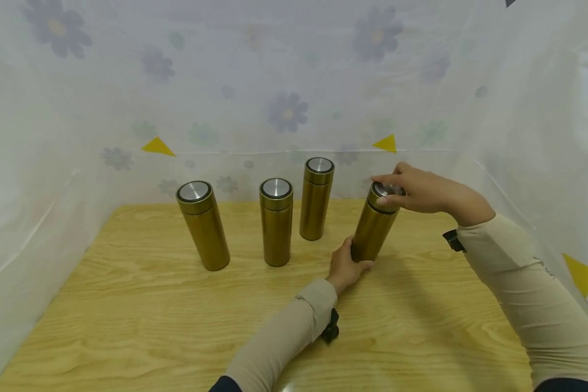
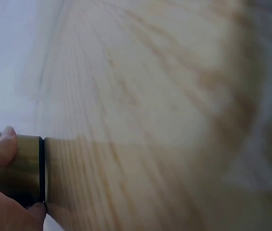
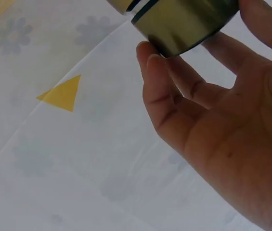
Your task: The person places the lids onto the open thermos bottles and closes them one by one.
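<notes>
A gold thermos flask (image 1: 374, 235) with a silver-topped lid (image 1: 374, 200) stands at the right of the group, the rightmost of the flasks. My left hand (image 1: 345, 268) grips its lower body near the base, thumb on the near side. From above and the right, my right hand (image 1: 427, 190) holds the lid between thumb and fingers. In the right wrist view the fingertips touch the rim of the gold lid (image 3: 186, 26), with a dark band between lid and body. The left wrist view shows the flask's base end (image 2: 27, 166) against the wood, fingers on both sides.
Several matching gold flasks stand upright with lids on: one at left (image 1: 204, 231), one in the middle (image 1: 276, 228) and one farther back (image 1: 316, 204). The wooden table (image 1: 176, 326) ends at a flowered white sheet (image 1: 225, 125) carrying yellow triangles (image 1: 386, 144).
</notes>
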{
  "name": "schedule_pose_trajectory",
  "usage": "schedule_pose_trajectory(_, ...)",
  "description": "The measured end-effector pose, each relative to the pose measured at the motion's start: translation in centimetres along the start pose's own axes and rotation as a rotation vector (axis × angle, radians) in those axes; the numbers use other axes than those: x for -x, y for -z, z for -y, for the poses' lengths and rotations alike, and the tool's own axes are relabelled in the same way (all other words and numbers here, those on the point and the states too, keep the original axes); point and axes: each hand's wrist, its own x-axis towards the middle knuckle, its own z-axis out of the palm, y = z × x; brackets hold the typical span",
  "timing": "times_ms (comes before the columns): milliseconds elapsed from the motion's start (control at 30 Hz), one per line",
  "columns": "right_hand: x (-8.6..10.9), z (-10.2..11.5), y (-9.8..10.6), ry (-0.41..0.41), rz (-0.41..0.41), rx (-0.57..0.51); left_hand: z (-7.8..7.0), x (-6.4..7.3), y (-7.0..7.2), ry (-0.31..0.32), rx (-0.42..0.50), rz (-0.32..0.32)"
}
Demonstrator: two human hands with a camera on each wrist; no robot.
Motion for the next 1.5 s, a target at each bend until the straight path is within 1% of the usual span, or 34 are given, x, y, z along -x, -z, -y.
schedule_pose_trajectory(100, -0.4, 0.0, -0.4, -0.102, -0.054, 0.026, 0.0, 0.0, 0.0, -0.005, -0.01, 0.003)
schedule_pose_trajectory(167, -0.7, 0.0, -0.9, -0.163, -0.111, 0.06, 0.0, 0.0, 0.0, -0.014, -0.011, 0.003)
schedule_pose_trajectory(233, -1.0, 0.1, -1.4, -0.212, -0.182, 0.101, -0.1, 0.0, 0.0, -0.019, -0.009, 0.006)
schedule_pose_trajectory(300, -1.2, 0.4, -1.9, -0.262, -0.237, 0.135, -0.1, 0.1, 0.0, -0.02, -0.005, 0.008)
schedule_pose_trajectory(400, -1.3, 0.8, -2.3, -0.315, -0.285, 0.164, 0.0, 0.2, 0.0, -0.015, 0.0, 0.013)
schedule_pose_trajectory(500, -1.3, 0.9, -2.4, -0.343, -0.291, 0.16, -0.1, 0.2, 0.1, -0.011, 0.003, 0.016)
schedule_pose_trajectory(767, -1.2, 1.1, -2.6, -0.378, -0.288, 0.155, -0.1, 0.4, 0.0, -0.003, 0.005, 0.02)
schedule_pose_trajectory(1000, -1.2, 1.8, -2.8, -0.428, -0.292, 0.153, 0.0, 0.5, 0.3, 0.003, 0.01, 0.025)
schedule_pose_trajectory(1267, -1.4, 2.2, -2.8, -0.44, -0.3, 0.172, 0.1, 0.4, 0.4, 0.003, 0.009, 0.023)
schedule_pose_trajectory(1367, -1.0, 2.2, -2.7, -0.423, -0.285, 0.167, 0.1, 0.5, 0.3, -0.001, 0.012, 0.025)
schedule_pose_trajectory(1400, -0.8, 2.2, -2.5, -0.403, -0.268, 0.159, 0.1, 0.5, 0.3, 0.0, 0.013, 0.026)
schedule_pose_trajectory(1433, -0.6, 2.0, -2.3, -0.365, -0.24, 0.146, 0.1, 0.5, 0.2, 0.001, 0.01, 0.027)
schedule_pose_trajectory(1467, -0.3, 1.9, -2.1, -0.314, -0.209, 0.12, 0.1, 0.5, 0.2, 0.001, 0.01, 0.028)
schedule_pose_trajectory(1500, 0.0, 1.6, -1.8, -0.244, -0.177, 0.087, 0.1, 0.5, 0.2, 0.002, 0.01, 0.027)
